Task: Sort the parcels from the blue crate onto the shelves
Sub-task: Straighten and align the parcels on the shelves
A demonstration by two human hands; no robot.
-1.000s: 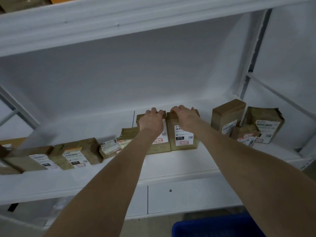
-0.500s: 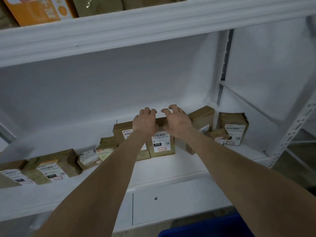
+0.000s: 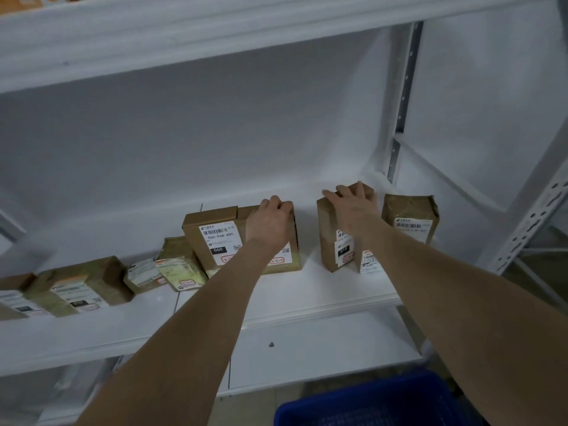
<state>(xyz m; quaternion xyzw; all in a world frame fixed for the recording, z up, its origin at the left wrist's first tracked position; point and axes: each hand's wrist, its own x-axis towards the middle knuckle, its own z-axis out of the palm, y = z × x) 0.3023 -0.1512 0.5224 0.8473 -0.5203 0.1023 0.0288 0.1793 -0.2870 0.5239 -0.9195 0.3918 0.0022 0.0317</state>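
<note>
On the white shelf [image 3: 322, 290] stand brown cardboard parcels. My left hand [image 3: 270, 221] is on top of the right one of two upright parcels that stand side by side, fingers curled over its top edge. The left one of this pair [image 3: 212, 238] has a label reading 060. My right hand [image 3: 353, 207] lies over the top of a separate upright parcel [image 3: 327, 238] labelled 010, its fingers stretched along the top. A gap of bare shelf separates the two groups. The blue crate [image 3: 368, 404] sits on the floor below; its inside is out of view.
A brown bag parcel [image 3: 412, 216] stands right of my right hand, by the slotted upright [image 3: 402, 96]. Several more parcels [image 3: 80, 284] lie along the shelf to the left. The upper shelf's edge [image 3: 215, 35] hangs overhead, and a lower shelf [image 3: 307, 355] sits beneath.
My right hand has left the pair of parcels and gone right onto the 010 parcel. My left hand has shifted onto the right parcel of the pair. The camera moved closer.
</note>
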